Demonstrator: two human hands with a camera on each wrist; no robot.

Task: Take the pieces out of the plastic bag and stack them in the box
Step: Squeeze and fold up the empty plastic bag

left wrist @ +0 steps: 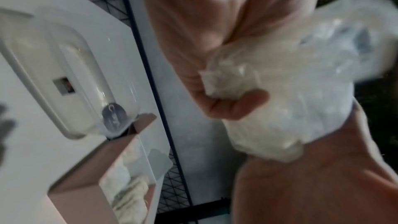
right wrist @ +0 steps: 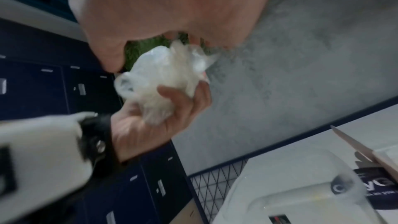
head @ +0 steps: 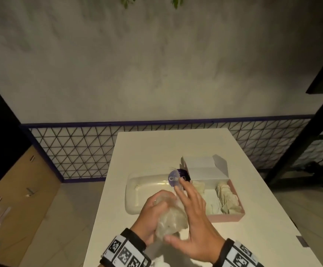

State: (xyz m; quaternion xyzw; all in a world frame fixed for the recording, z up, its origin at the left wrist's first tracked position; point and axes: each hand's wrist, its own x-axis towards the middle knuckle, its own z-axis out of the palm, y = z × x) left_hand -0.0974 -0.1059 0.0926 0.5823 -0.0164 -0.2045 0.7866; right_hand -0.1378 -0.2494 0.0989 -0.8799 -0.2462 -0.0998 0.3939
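Gripping the plastic bag (head: 171,218) from its nine o'clock side, the left hand (head: 149,220) has its fingers (left wrist: 234,106) and thumb curled round the crumpled, cloudy film, holding it above the near end of the white counter (head: 243,247). At the bag's three o'clock the right hand (head: 193,224) lies against it with fingers (head: 183,191) straight and spread and the thumb under the bag's near end; whether it truly clasps the film I cannot tell. Pale pieces show dimly through the plastic. Both wrists wear black bands with black-and-white square markers. Beyond the hands, at twelve o'clock, a clear plastic lid (head: 147,189) lies flat on the counter, a round purple sticker (head: 174,178) at its right end. Just beside it, toward one o'clock, stands the open pink box (head: 230,217), flap raised, with cream-coloured pieces (head: 228,197) stacked along its right side and a few at its far left corner. Farther off, a wire grid panel (head: 76,151) runs below the grey wall.
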